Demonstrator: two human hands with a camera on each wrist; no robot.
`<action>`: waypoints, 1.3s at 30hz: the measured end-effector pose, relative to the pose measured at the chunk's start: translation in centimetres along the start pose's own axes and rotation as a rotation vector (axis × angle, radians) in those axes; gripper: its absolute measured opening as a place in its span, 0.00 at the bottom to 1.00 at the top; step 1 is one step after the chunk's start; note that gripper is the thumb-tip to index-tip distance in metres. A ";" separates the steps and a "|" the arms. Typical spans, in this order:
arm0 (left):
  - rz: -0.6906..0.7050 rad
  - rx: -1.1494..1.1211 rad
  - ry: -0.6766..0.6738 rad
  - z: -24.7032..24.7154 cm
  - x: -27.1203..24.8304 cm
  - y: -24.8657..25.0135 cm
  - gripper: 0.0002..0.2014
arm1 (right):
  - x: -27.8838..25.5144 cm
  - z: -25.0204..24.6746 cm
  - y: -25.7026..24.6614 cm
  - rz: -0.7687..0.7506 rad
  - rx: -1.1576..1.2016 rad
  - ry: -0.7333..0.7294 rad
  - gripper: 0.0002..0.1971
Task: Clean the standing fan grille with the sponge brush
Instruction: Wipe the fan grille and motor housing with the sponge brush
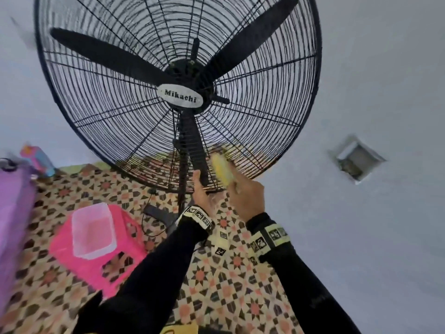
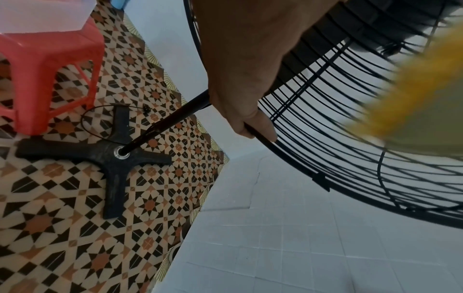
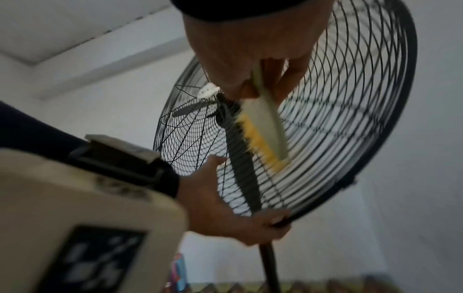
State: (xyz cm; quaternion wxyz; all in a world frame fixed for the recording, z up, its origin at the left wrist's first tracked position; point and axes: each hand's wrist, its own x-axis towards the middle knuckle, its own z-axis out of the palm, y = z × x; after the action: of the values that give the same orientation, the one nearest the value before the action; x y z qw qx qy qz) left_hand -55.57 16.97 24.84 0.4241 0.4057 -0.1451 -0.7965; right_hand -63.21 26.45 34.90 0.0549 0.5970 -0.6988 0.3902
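A big black standing fan fills the head view, its wire grille (image 1: 252, 112) carrying a white Mikachi badge (image 1: 180, 98). My left hand (image 1: 201, 189) grips the bottom rim of the grille (image 2: 295, 156), fingers curled round the rim (image 3: 273, 220). My right hand (image 1: 245, 196) holds the sponge brush (image 1: 222, 168) by its pale handle (image 3: 265, 117). Its yellow sponge side (image 3: 258, 142) presses against the lower grille wires, just right of the pole (image 3: 269, 263). The brush is blurred in the left wrist view (image 2: 411, 95).
A pink plastic stool (image 1: 96, 247) with a clear tub (image 1: 92, 230) on it stands left of the fan's cross base (image 2: 110, 152). A purple object (image 1: 12, 213) is at far left. Patterned floor lies below, and a pale tiled wall (image 1: 361, 80) behind with a small recess (image 1: 356, 159).
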 end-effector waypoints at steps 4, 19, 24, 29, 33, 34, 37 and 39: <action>0.015 0.154 -0.081 -1.6 2.1 -1.4 0.56 | 1.5 -1.8 -0.6 -0.071 -0.010 0.028 0.23; -0.027 -0.092 -0.146 -0.4 0.1 0.7 0.48 | 3.8 -2.2 -1.6 0.187 0.142 0.146 0.24; -0.069 -0.051 -0.179 -0.9 0.2 -0.1 0.51 | 3.0 -0.9 -3.2 0.022 0.040 -0.095 0.23; 0.002 -0.121 -0.134 -1.0 0.8 0.0 0.39 | 6.3 -2.5 -3.5 0.089 0.089 0.086 0.21; -0.028 -0.070 -0.135 -1.3 1.4 -0.7 0.46 | 5.6 -0.1 -4.4 -0.027 0.029 -0.120 0.23; -0.036 -0.059 -0.128 -1.4 1.6 -0.7 0.47 | 6.0 -0.7 -4.4 -0.026 0.015 -0.128 0.22; -0.023 -0.057 -0.112 -1.5 1.8 -0.5 0.44 | 7.5 -3.0 -4.0 0.036 -0.002 0.001 0.21; -0.042 -0.067 -0.102 -1.4 1.9 -0.3 0.42 | 7.3 -2.8 -3.9 0.115 0.068 0.068 0.22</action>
State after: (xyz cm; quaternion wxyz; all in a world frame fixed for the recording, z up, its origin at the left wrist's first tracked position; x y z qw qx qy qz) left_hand -55.27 15.76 22.84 0.4126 0.3529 -0.1311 -0.8295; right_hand -62.95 22.42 42.64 0.0361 0.5438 -0.7160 0.4363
